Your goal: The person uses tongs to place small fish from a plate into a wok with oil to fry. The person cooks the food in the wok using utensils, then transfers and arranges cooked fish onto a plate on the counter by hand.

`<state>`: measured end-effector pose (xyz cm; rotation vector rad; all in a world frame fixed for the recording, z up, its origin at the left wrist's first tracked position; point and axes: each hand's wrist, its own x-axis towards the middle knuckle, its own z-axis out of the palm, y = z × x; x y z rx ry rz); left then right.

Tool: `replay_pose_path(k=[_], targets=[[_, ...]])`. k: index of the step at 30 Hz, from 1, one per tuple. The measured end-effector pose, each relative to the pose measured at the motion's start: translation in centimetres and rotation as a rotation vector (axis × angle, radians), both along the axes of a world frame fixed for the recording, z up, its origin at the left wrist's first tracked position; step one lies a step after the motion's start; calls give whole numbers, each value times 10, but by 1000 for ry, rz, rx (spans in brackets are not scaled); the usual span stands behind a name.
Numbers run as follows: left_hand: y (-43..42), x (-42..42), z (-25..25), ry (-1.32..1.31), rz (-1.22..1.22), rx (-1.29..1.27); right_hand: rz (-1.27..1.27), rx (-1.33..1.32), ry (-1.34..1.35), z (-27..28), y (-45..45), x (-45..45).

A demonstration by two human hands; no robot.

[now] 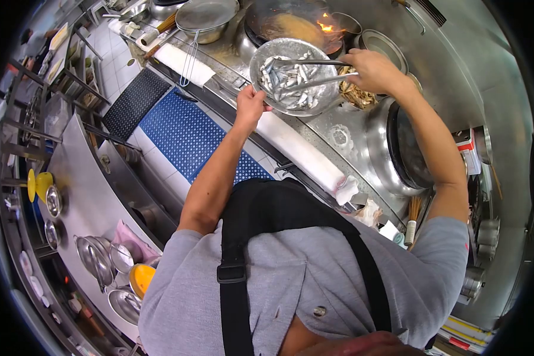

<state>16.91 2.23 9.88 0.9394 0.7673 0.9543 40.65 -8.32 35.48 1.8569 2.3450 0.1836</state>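
Observation:
A round metal bowl (328,102) holds a heap of small silvery fish (302,75), whitish as if dusted with powder. My left hand (252,108) is closed on the bowl's near-left rim. Long metal tongs (315,82) extend from my right hand (375,71), which is wrapped around them to the right of the bowl. The two arms of the tongs are spread apart, with their ends among the fish. Just behind the bowl, a large dark wok (267,16) contains yellowish oil, with a flame (326,26) by its right side.
A second wok (412,151) sits on the right burner. Brownish food (357,95) lies beside the bowl. A strainer (206,15) and whisk (190,62) are at the back left. A blue mat (181,133) covers floor left of the stove; a steel counter (80,172) stands beyond.

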Motion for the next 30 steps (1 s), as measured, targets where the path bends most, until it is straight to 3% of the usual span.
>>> replay_pose_path(k=[5, 9, 12, 20, 30], targets=[[5, 3, -16, 93, -21, 54, -69, -13, -36, 12, 6, 9], [7, 6, -25, 57, 59, 33, -126, 146, -40, 47, -10, 15], [8, 7, -28, 59, 78, 24, -211, 54, 70, 58, -15, 17], [1, 21, -11, -1, 60, 16, -124, -34, -37, -15, -2, 31], [10, 27, -30, 81, 65, -41, -230, 147, 49, 53, -7, 36]])
